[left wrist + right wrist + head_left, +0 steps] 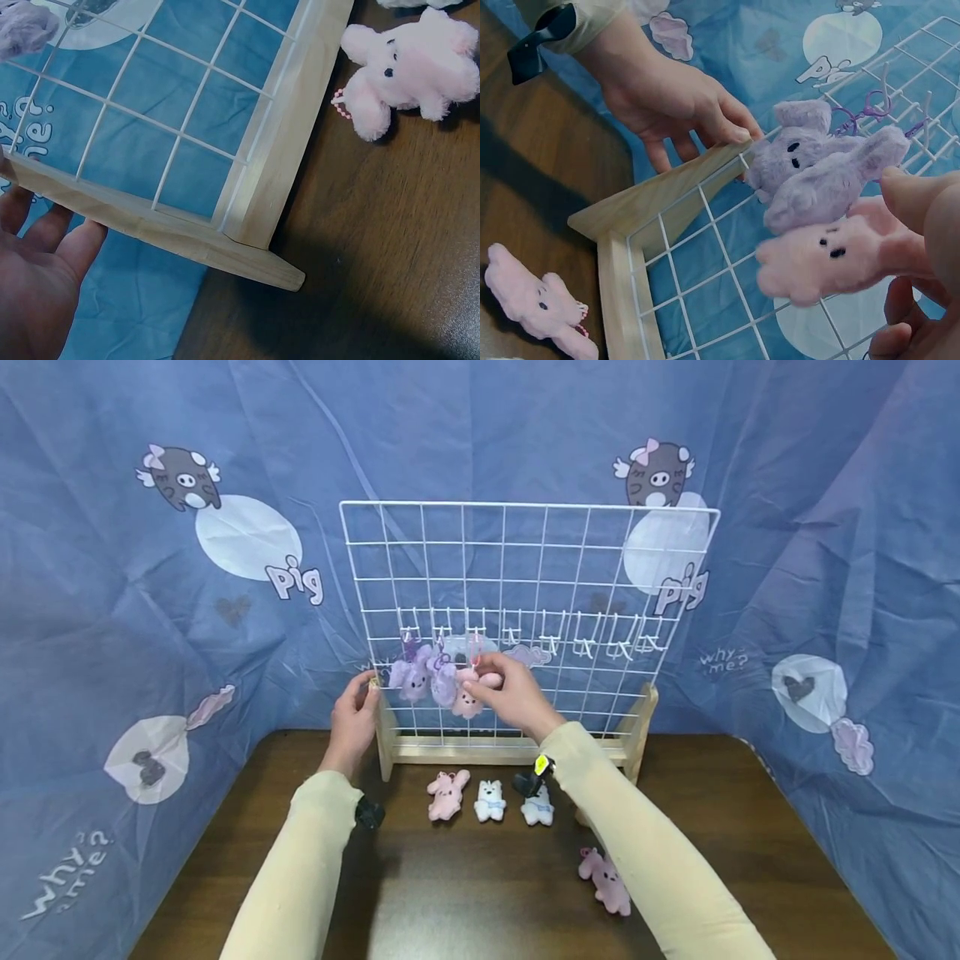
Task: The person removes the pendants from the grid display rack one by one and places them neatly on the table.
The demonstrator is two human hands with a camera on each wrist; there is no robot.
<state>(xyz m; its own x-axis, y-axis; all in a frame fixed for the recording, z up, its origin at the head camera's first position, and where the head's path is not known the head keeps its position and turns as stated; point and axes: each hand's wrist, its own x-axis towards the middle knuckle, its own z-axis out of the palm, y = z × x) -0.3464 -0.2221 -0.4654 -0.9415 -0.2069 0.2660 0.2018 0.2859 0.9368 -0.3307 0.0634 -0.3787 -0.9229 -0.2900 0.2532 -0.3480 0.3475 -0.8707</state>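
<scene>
My right hand [517, 693] holds a pink plush keychain [821, 266] in front of the white wire grid rack [525, 505], thumb on one side and fingers on the other. Its pink loop reaches up to a hook in the head view. Just left of it, two purple plush keychains [411, 677] hang from hooks by purple rings. At the rack's left edge, my left hand [354, 720] grips the upper end of the wooden side stand [172, 236], with the thumb on the near side and fingers behind in the right wrist view.
Several bare white hooks [583, 647] continue rightward along the grid. On the brown table [450, 893] before the rack lie a pink plush [447, 795], two white plushes with blue bows [490, 802], and another pink plush [606, 883] beside the right forearm. Blue printed cloth [465, 435] hangs behind.
</scene>
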